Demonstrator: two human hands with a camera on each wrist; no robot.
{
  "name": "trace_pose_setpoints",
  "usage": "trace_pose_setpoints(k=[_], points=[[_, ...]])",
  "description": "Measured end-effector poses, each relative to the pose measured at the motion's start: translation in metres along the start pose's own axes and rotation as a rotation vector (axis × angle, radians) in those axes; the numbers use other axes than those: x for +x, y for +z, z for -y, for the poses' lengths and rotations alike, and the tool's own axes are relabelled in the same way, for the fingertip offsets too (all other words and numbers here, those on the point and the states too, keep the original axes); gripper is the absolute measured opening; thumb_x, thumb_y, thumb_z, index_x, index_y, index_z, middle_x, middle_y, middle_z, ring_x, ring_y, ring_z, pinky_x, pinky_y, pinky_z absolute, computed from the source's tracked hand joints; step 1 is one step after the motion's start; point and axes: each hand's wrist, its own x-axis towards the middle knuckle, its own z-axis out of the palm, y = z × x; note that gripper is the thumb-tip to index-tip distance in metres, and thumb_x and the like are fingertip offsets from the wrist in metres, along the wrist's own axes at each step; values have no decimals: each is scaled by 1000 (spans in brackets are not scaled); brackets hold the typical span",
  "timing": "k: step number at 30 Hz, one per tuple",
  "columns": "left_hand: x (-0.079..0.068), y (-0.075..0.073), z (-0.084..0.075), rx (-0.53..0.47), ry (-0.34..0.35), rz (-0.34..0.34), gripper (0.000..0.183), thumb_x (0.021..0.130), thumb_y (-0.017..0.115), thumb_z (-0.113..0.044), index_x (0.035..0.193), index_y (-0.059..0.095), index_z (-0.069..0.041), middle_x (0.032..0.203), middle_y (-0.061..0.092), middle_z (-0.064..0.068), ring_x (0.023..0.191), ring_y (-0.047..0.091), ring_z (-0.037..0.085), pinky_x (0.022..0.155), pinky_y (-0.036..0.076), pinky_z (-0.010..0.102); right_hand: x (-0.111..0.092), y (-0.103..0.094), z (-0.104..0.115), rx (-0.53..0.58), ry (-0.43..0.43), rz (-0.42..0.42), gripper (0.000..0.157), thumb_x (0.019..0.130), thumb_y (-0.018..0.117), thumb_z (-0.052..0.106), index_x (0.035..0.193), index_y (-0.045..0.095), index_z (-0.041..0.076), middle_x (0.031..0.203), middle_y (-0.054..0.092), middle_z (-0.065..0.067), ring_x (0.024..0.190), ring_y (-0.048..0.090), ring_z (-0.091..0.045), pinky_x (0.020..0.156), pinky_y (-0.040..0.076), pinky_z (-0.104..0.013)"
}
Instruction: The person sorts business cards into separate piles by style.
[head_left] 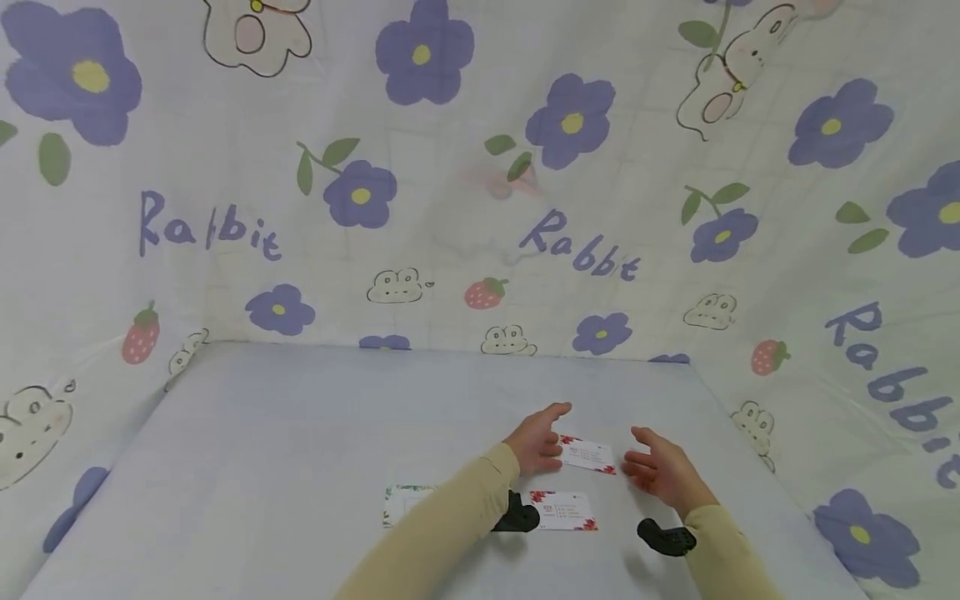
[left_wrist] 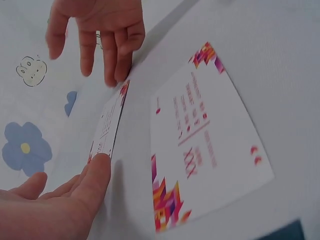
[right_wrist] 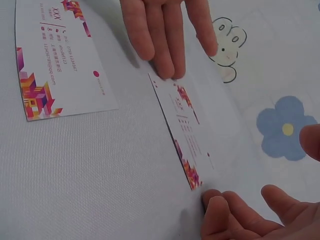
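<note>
A white business card (head_left: 588,456) with red-orange corner patterns lies on the table between my two hands. At its left end is my left hand (head_left: 536,442), fingers extended and fingertips close to the edge; whether they touch it I cannot tell. Opposite, my right hand (head_left: 663,470) is held near the right end, fingers loosely bent and nothing in them. A second card (head_left: 566,511) of the same design lies flat nearer to me, showing large in the left wrist view and at the upper left of the right wrist view. Both hands hold nothing.
Left of the two cards, a card with a green leafy border (head_left: 408,500) is partly covered by my left sleeve (head_left: 442,529). A white cloth covers the table (head_left: 285,467). Printed curtains (head_left: 450,208) with flowers and rabbits rise at the back and sides.
</note>
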Motion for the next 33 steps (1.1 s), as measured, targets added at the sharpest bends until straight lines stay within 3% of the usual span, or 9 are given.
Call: trace_pose_setpoints(k=[15,33], points=[[3,6,7,-110,-22,-17,87,93,63,-53,156,35,-1,155,35,37,141,44,50,111,47,56,2,13,-1,12,-10,-9,76,106,44,47,163,18,5,157,32,-29,97,60,-19,80,50,-20],[-4,5,10,-127,-12,60,90,96,60,-53,161,25,-2,163,24,34,147,36,47,117,40,55,1,13,0,91,27,-17,83,103,49,50,163,14,3,149,40,-24,97,57,-18,79,50,-19]])
